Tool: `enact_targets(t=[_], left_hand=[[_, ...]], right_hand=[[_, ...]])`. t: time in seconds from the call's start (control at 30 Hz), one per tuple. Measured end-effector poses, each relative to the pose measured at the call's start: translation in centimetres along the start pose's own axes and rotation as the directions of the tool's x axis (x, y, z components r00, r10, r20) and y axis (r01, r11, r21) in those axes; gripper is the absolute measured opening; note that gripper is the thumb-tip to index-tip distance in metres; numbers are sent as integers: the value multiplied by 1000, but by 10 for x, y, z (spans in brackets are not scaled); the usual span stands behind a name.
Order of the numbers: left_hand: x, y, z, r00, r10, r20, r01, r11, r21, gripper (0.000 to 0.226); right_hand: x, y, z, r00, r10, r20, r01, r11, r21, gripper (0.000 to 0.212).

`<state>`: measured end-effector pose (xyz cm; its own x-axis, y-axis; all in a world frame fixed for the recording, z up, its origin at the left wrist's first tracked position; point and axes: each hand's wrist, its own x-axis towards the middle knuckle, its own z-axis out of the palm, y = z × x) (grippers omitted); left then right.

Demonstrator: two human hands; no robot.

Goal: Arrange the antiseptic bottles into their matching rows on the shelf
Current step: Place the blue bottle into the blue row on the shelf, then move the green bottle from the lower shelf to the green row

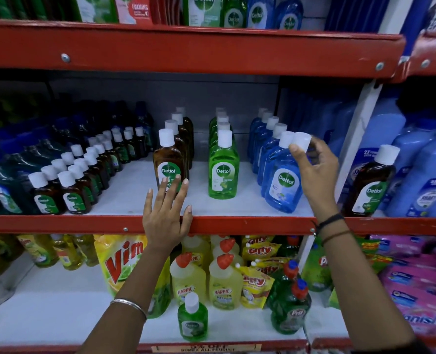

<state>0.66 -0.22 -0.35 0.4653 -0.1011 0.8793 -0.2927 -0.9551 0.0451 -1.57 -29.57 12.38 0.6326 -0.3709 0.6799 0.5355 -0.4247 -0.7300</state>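
Observation:
On the middle shelf (pixel 237 223) stand three rows of Dettol antiseptic bottles: brown (pixel 171 164), green (pixel 223 172) and blue (pixel 265 139). My right hand (pixel 316 172) pinches the white cap of the front blue bottle (pixel 283 182), which leans slightly at the head of the blue row. Spread flat over the red shelf edge, my left hand (pixel 167 215) holds nothing and its fingertips touch the front brown bottle's label. A lone brown bottle (pixel 370 185) stands far right among large blue containers. One green bottle (pixel 192 318) stands on the lower shelf.
Small brown Dettol bottles (pixel 71 180) fill the middle shelf's left side, beside dark shrink-wrapped packs (pixel 5 180). Large blue bottles (pixel 426 175) crowd the right bay. Below are a Vim pouch (pixel 121 261), Harpic bottles (pixel 224 284), Prill bottles (pixel 289 305) and pink packs (pixel 416 284).

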Motion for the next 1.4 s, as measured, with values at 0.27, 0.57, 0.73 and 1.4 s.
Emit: enact_targets(t=[0.27, 0.57, 0.73, 1.4], left_hand=[[-2, -1, 3, 1000, 7, -26, -7, 1000, 8, 53], [-3, -2, 1, 1000, 9, -11, -9, 1000, 5, 53], [-2, -3, -4, 999, 30, 20, -30, 1000, -6, 53], [-10, -43, -10, 998, -11, 66, 12, 1000, -8, 52]], right_hand=[[-4, 21, 7, 999, 23, 23, -23, 1000, -21, 38], [-36, 14, 5, 999, -40, -25, 35, 983, -182, 50], [-110, 3, 18, 994, -108, 16, 109, 986, -129, 46], [-289, 84, 87, 496, 356, 792, -344, 918, -198, 38]])
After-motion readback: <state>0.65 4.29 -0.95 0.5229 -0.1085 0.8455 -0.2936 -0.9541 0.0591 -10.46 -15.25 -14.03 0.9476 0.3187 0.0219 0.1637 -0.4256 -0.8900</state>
